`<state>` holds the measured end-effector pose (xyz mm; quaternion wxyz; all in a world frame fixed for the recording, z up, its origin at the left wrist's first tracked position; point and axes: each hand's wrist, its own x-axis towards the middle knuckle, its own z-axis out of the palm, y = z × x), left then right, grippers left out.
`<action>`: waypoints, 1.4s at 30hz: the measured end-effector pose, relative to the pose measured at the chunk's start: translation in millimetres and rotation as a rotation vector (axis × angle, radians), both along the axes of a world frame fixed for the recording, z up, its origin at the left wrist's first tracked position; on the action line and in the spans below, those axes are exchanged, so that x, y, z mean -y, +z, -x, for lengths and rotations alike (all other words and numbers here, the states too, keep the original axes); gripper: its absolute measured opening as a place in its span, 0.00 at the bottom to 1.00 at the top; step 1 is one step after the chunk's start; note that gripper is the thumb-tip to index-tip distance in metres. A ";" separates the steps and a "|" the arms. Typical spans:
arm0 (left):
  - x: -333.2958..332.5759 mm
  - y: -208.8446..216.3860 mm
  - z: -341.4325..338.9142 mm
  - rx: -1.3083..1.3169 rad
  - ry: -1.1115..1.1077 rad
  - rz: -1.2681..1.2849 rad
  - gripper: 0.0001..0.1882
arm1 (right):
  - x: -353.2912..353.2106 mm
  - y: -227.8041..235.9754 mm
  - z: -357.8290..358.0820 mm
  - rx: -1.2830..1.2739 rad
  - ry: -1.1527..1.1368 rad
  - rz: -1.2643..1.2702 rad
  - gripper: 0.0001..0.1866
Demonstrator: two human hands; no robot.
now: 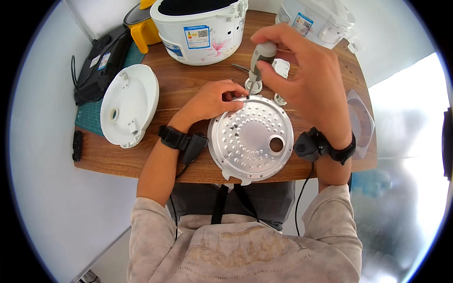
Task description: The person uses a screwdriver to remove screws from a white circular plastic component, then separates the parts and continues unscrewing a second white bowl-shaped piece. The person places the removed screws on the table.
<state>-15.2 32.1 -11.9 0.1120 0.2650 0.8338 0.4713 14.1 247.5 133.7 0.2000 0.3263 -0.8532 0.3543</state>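
Observation:
A round, dimpled metal lid plate (250,162) with one large hole lies near the table's front edge. My right hand (309,75) is closed round the grey handle of a screwdriver (259,61). The screwdriver stands nearly upright, its tip at a small dark screw on the plate's far rim. My left hand (212,99) grips that rim just left of the tip, thumb on top and fingers curled. A few small dark screws (233,126) lie on the plate. Small white plastic parts (281,67) are behind it, partly hidden by my right hand.
A white lid shell (130,106) lies at left, partly on a green mat (89,118). Behind stand a white rice cooker body (203,40), a yellow-handled jug (139,33) and a black device (104,63). A white appliance (316,21) and a clear plastic piece (361,125) are at right.

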 end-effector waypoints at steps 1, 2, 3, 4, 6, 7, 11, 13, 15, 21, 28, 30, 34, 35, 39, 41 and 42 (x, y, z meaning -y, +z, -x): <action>0.4 -0.4 -0.2 -0.009 0.001 -0.004 0.18 | 1.4 -2.2 0.8 -0.015 0.016 0.007 0.16; -0.2 0.3 -0.2 -0.003 0.002 -0.001 0.18 | 2.9 -5.0 2.4 -0.054 0.031 0.026 0.15; -0.7 1.8 -0.4 0.003 0.004 0.003 0.18 | 4.9 -7.9 4.2 -0.093 0.046 0.044 0.15; -1.2 3.0 -0.3 0.009 0.006 0.006 0.18 | 5.5 -9.6 5.1 -0.132 0.062 0.063 0.15; -1.7 4.3 -0.3 0.024 0.005 0.002 0.18 | 5.8 -10.2 4.9 -0.237 0.026 0.037 0.15; -2.0 4.5 -0.2 0.032 0.005 -0.001 0.17 | 5.7 -10.4 4.7 -0.289 0.008 0.024 0.15; -0.6 0.0 -0.4 0.002 0.008 -0.006 0.18 | 4.8 -9.7 4.4 -0.171 0.033 0.029 0.15; -1.2 -0.5 0.2 0.008 0.004 -0.011 0.18 | 2.3 -8.3 4.9 -0.150 0.033 0.031 0.14; -1.9 1.8 -0.6 0.017 0.003 -0.009 0.18 | -1.5 -7.2 7.3 -0.154 0.025 0.041 0.14; 0.3 -2.0 0.2 0.008 0.001 -0.013 0.18 | 3.9 -7.8 2.1 -0.138 0.052 0.033 0.15; -0.8 -0.4 -0.5 -0.030 0.006 -0.014 0.18 | 5.5 -13.5 9.7 -0.272 0.039 0.004 0.17; -0.6 -0.8 -0.9 -0.031 0.007 -0.018 0.17 | 8.5 -11.5 6.9 -0.179 0.036 0.042 0.18; -1.4 -0.9 -0.3 -0.017 0.005 -0.022 0.17 | 7.1 -9.1 4.6 -0.056 0.072 0.108 0.19; -1.4 -0.6 -0.1 -0.015 0.002 -0.024 0.17 | 6.3 -8.8 4.8 -0.066 0.071 0.088 0.18; -0.8 -2.1 0.1 -0.013 0.002 -0.041 0.17 | 3.9 -5.6 4.9 -0.046 0.030 -0.006 0.18; -0.6 -2.9 0.3 -0.018 0.003 -0.044 0.17 | 4.0 -6.8 7.5 -0.157 0.015 -0.019 0.19; -0.6 -3.3 0.6 -0.022 0.002 -0.040 0.17 | 5.3 -10.8 12.8 -0.288 0.019 -0.005 0.20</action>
